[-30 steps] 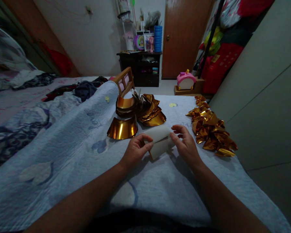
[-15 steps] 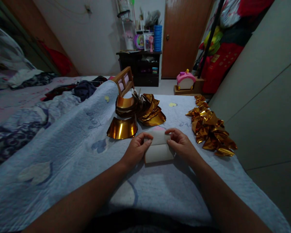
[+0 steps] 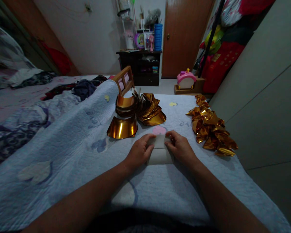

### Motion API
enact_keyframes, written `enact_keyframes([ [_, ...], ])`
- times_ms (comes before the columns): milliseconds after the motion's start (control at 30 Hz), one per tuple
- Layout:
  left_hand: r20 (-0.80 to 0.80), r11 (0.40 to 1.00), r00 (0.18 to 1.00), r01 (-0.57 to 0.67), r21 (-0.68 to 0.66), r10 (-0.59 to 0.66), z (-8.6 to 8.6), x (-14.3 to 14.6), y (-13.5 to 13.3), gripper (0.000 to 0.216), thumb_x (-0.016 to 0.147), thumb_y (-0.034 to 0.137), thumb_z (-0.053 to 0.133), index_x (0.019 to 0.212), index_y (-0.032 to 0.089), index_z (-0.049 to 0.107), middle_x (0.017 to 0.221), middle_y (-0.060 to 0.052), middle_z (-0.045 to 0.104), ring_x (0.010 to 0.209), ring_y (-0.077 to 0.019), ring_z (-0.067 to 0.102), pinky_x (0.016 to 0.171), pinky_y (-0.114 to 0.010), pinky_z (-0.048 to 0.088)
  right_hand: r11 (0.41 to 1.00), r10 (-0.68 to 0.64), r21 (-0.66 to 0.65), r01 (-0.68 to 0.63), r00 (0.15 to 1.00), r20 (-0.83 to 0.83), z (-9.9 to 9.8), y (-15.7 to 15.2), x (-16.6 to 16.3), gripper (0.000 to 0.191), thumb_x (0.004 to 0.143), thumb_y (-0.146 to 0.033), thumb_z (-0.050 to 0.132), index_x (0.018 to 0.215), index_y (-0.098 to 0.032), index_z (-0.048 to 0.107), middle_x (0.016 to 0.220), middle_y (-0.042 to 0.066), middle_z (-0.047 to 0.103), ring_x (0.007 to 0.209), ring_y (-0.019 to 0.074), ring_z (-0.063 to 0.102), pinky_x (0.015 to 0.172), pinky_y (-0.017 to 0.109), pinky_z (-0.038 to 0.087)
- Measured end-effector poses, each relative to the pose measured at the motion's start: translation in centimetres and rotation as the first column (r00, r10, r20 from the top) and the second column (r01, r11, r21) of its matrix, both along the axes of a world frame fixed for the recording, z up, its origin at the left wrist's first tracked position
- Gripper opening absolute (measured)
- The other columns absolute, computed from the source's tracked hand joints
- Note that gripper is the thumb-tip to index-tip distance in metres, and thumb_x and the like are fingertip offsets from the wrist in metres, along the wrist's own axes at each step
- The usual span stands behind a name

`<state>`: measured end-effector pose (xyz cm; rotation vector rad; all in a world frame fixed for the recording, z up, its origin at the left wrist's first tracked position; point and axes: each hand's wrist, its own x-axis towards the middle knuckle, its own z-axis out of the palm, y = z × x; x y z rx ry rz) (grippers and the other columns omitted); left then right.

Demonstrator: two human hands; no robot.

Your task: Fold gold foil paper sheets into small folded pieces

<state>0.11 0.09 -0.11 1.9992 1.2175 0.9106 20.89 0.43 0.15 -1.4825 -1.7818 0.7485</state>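
Observation:
Between my hands lies a sheet of paper (image 3: 160,156), pale side up, with a crease running across it. My left hand (image 3: 140,149) pinches its left edge between thumb and fingers. At the opposite edge my right hand (image 3: 180,145) grips it the same way, thumb below and fingers curled above. Beyond my left hand rests a stack of shiny gold foil sheets (image 3: 122,127), curved and fanned out. To the right of my right hand sits a long heap of folded gold foil pieces (image 3: 208,129).
A blue quilt (image 3: 87,181) with heart patterns covers the surface under my hands. A small wooden headboard (image 3: 123,81) rises behind the foil stack. Past the far edge is a pink toy (image 3: 186,80). A pale cabinet (image 3: 264,106) borders the right side.
The far part of the paper has been folded down toward me and looks shorter. Both hands have shifted slightly, and the pink heart on the quilt behind the paper shows more.

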Motion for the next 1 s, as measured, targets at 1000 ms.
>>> enact_keyframes([
  [1000, -0.34, 0.923, 0.912, 0.316, 0.218, -0.231, -1.3, -0.3, 0.7, 0.022, 0.096, 0.016, 0.051, 0.101, 0.018, 0.072, 0.1, -0.01, 0.068, 0.096, -0.0229, 0.06, 0.087, -0.037, 0.052, 0.906, 0.368, 0.042, -0.421, 0.834, 0.412, 0.4, -0.5, 0.4, 0.01, 0.08, -0.015, 0.066, 0.088, -0.019, 0.065, 0.094, 0.006, 0.06, 0.093, 0.0228, 0.052, 0.083, 0.036, 0.042],
])
